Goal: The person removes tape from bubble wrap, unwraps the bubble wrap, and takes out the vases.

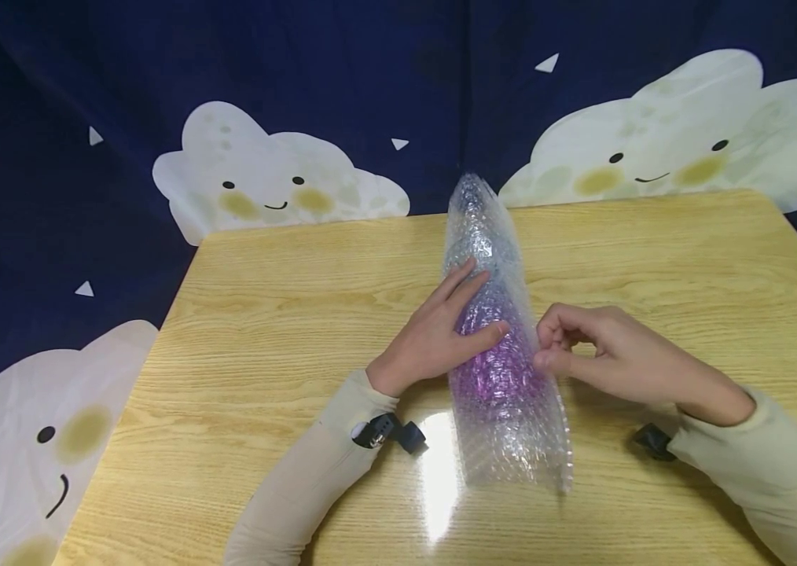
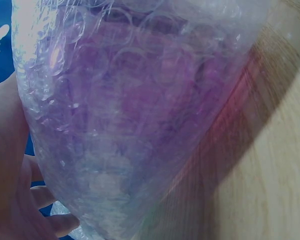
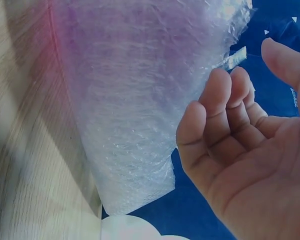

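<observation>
A long bundle of clear bubble wrap (image 1: 501, 377) runs away from me across the table. Purple and pale blue show through the wrap, but the thing inside cannot be made out. My left hand (image 1: 434, 338) rests on the bundle's left side with its fingers extended and thumb laid across it. Beside the right edge is my right hand (image 1: 604, 354), its fingers loosely bent and the tips close to the wrap. In the right wrist view the thumb stands apart from those fingers, with nothing seen gripped. A small clear strip (image 3: 237, 57) sticks out from the wrap near the fingertips.
The wood-grain table (image 1: 264, 314) extends on both sides of the bundle. Behind it hangs a dark blue cloth (image 1: 342, 63) with smiling white clouds. Each sleeve carries a small black device, such as the one at the left wrist (image 1: 384, 431).
</observation>
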Available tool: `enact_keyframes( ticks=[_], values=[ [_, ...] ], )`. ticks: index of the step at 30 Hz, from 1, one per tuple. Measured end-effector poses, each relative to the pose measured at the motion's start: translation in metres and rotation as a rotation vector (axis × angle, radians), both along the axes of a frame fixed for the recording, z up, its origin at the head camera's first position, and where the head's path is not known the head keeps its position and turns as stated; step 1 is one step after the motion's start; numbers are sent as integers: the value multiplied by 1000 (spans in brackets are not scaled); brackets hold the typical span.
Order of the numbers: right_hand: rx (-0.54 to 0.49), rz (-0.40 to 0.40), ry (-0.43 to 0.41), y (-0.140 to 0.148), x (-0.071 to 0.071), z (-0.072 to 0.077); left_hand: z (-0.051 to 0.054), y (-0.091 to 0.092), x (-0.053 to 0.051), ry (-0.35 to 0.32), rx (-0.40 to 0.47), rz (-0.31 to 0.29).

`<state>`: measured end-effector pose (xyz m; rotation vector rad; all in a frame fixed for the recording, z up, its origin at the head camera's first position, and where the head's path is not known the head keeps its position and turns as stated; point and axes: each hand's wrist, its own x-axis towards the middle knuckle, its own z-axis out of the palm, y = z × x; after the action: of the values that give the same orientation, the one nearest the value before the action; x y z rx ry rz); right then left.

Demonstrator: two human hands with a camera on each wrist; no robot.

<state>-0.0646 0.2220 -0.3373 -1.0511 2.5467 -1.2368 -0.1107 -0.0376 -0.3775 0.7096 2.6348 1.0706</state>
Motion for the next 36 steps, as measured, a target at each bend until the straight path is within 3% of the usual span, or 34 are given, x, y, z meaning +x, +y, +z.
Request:
enact_keyframes(
  ticks=[21,36],
  values=[
    [-9,-35,58,6,-3,3,0,0,0,12,-15,1],
    [49,-139,68,9,-6,3,2,1,2,1,-5,4]
  ],
)
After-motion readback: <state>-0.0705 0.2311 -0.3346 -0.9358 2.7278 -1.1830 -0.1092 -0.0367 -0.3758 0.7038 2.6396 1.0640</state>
